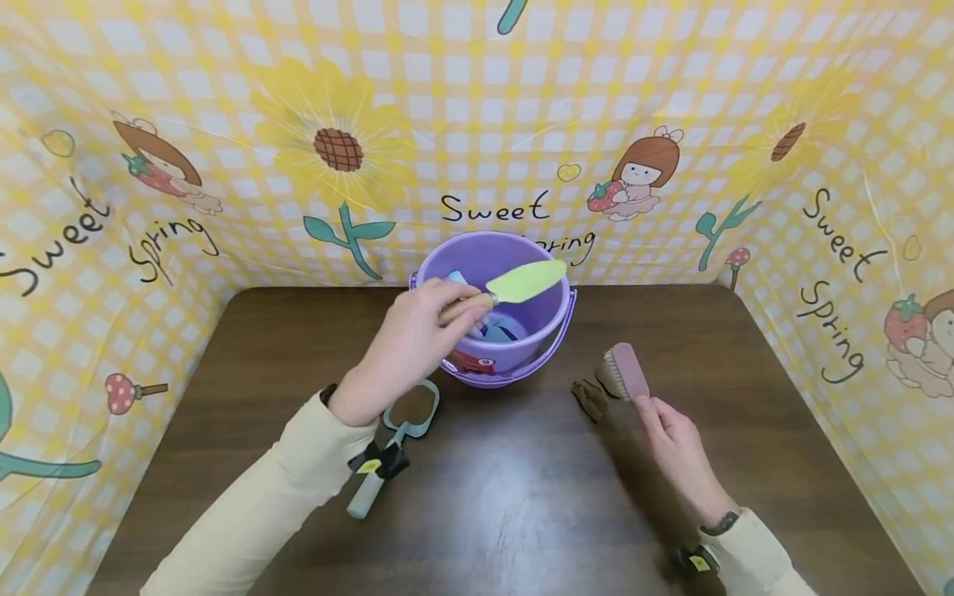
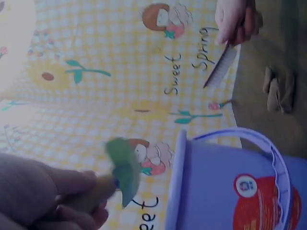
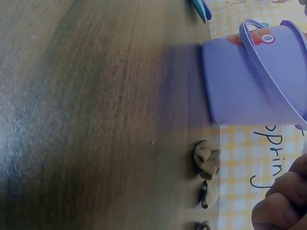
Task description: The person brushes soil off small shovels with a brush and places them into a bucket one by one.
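My left hand (image 1: 406,331) grips the wooden handle of a small trowel with a light green blade (image 1: 527,282). It holds the trowel over the mouth of a purple bucket (image 1: 495,358), blade pointing right. Inside the bucket lie light blue and dark blue items (image 1: 501,329), partly hidden by the hand. To the right, my right hand (image 1: 680,447) holds a pink brush (image 1: 633,372) with pale bristles above the table. Brown crumpled lumps (image 1: 591,401) lie beside and under the brush; the right wrist view shows these lumps (image 3: 207,159) near the bucket.
A grey-green tool with a square loop head (image 1: 425,406) and a straight handle (image 1: 365,495) lies on the dark wooden table (image 1: 492,505), partly under my left forearm. A yellow checked cloth (image 1: 462,99) stands as walls around the back and sides. The bucket's purple handle (image 1: 555,348) hangs down in front.
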`<state>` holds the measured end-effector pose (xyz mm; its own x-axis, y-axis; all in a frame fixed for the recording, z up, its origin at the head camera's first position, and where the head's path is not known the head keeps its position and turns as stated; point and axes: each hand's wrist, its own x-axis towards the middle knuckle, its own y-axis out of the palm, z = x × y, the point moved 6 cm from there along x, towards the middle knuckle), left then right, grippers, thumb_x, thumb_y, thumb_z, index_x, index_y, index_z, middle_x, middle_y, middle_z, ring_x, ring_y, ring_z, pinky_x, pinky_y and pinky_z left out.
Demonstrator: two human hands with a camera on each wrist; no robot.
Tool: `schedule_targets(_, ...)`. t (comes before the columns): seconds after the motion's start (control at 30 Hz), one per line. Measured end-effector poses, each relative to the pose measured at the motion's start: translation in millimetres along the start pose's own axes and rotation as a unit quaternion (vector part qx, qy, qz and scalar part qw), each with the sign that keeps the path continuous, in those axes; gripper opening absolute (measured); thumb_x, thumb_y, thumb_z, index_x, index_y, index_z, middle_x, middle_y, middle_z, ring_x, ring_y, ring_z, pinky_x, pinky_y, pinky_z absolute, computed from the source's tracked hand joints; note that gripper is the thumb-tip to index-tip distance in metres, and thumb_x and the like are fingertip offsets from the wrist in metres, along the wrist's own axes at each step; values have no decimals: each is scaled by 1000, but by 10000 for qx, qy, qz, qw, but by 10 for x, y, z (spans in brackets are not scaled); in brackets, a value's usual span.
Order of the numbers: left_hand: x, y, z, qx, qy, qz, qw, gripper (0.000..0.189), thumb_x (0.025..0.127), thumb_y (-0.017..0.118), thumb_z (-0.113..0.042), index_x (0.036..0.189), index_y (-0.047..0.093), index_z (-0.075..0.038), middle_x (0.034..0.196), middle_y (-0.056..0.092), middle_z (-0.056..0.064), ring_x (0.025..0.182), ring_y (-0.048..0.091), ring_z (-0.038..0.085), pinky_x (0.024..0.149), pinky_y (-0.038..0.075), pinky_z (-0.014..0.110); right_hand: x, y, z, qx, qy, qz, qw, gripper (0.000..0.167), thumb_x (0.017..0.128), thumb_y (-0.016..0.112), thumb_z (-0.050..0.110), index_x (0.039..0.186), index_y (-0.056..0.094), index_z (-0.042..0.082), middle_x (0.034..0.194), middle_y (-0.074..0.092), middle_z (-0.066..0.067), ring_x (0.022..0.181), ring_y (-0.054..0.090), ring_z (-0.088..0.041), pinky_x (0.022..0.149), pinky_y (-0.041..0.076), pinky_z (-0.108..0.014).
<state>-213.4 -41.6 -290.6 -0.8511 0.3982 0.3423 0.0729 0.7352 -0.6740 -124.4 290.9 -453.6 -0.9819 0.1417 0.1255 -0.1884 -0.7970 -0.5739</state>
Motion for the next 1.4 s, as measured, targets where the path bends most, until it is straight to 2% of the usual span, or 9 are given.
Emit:
schedule_targets(0.1,36,-29,55,535,-35,-128,9985,26,96,77,-22,119,78,-10,101,71,8,92,63,25,78,49,42,-3,19,-10,-226,-128,68,9996,38,111,53,25,76,50,8,61,40,4,54,39,-9,52,34,-28)
schedule_targets(0.2,65,-8,129,671,-184,-80,9975,27,95,79,-19,120,77,-8,104,71,11,95,62,29,79,48,44,-7,47,-13,-357,-180,164,9991,37,110,54,25,77,50,10,63,40,4,56,39,-8,54,34,-28)
schedule_targets(0.4,128,44,223,771,-382,27,9963,24,107,57,-16,109,76,-1,94,67,13,91,55,29,78,45,42,-4,76,-24,-438,-32,283,9986,39,110,54,29,77,50,11,64,40,4,57,39,-9,54,33,-27)
schedule_targets(0.5,150,57,249,1032,-456,-8,9936,27,107,49,-12,107,70,5,98,64,19,93,56,34,81,47,46,-5,82,-38,-469,26,361,9982,40,110,54,31,76,49,11,64,39,4,57,39,-10,54,33,-27)
schedule_targets(0.67,171,102,251,975,-447,18,9942,16,106,53,-10,109,62,3,105,68,17,99,61,34,83,49,48,-6,101,-71,-533,104,593,9968,38,110,55,33,79,51,10,65,40,3,58,40,-11,54,34,-27)
schedule_targets(0.83,182,180,254,904,-285,94,9955,9,105,58,-7,109,56,1,96,69,12,90,65,29,73,50,44,-3,119,-85,-609,172,681,9957,38,109,55,34,80,52,10,67,40,2,59,40,-13,55,34,-27)
schedule_targets(1.1,171,215,309,1063,-419,-196,9933,14,105,60,-11,111,60,2,102,57,18,96,59,35,80,50,51,-7,134,-90,-691,252,734,9946,38,109,55,36,81,52,10,67,40,2,60,41,-13,56,34,-27)
schedule_targets(1.23,180,208,291,1404,-226,-416,9890,16,104,60,-10,112,65,4,102,62,21,95,59,38,83,50,51,-8,134,-93,-729,257,739,9943,39,109,54,36,81,51,10,67,39,2,59,40,-13,55,33,-27)
schedule_targets(1.4,201,198,303,2030,-275,-575,9771,14,100,69,-13,96,63,0,91,72,17,87,56,40,81,45,49,-10,137,-97,-787,209,706,9942,39,110,54,36,79,50,11,67,39,3,59,40,-13,55,33,-27)
